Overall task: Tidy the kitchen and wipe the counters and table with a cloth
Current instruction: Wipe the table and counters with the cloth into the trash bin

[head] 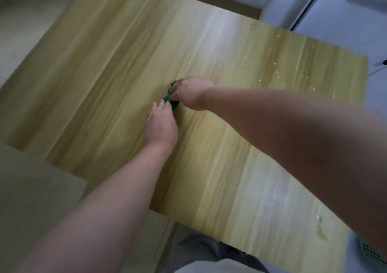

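While gripped by both hands, a green cloth (172,102) on the wooden table (104,67), no legible writing

Both forearms (117,189) are bare with no sleeves, watch or rings in view, and grey trousers (201,249) show below a pale shirt hem (219,267).

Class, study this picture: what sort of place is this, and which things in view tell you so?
Probably a home kitchen or dining corner. A pale wood-grain table fills the view, with spilled droplets and a wet smear on it, while both hands work a green cloth. A sliding door frame stands behind.
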Demonstrator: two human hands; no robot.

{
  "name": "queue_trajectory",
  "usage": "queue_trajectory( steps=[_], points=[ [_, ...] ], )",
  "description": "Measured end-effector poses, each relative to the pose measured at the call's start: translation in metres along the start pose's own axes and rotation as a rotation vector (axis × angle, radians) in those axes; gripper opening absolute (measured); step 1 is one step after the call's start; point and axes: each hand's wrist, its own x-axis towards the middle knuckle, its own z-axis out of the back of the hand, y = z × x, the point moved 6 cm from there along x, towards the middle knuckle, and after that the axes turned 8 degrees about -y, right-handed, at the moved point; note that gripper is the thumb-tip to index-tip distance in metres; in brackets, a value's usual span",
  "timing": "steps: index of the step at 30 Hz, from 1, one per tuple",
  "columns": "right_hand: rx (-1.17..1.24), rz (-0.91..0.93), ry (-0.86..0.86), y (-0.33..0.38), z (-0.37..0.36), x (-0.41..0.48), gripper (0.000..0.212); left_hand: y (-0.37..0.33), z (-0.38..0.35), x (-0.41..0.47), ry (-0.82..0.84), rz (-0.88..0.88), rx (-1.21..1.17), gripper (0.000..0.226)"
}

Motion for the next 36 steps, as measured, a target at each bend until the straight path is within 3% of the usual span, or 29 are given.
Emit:
queue_trajectory(
  steps=[5, 8, 11, 29, 36],
  points=[
    [0.009, -0.01, 0.216, 0.006, -0.054, 0.006, 0.041, 0.004, -0.036, -0.004, 0.098, 0.037, 0.043, 0.031],
    [0.009, 0.003, 0.167, -0.002, -0.065, -0.005, 0.044, -0.014, -0.046, -0.016, 0.133, -0.035, 0.174, 0.032],
    [0.046, -0.011, 0.229, -0.018, -0.075, -0.03, 0.044, -0.044, -0.055, -0.038, 0.165, -0.099, 0.216, 0.035],
    [0.019, -0.224, 0.546, -0.107, -0.133, -0.313, 0.054, -0.272, -0.122, -0.185, 0.379, -0.344, -0.109, 0.031],
    [-0.088, -0.131, 0.631, -0.114, -0.149, -0.375, 0.05, -0.319, -0.14, -0.227, 0.453, -0.302, -0.228, 0.028]
  ],
)
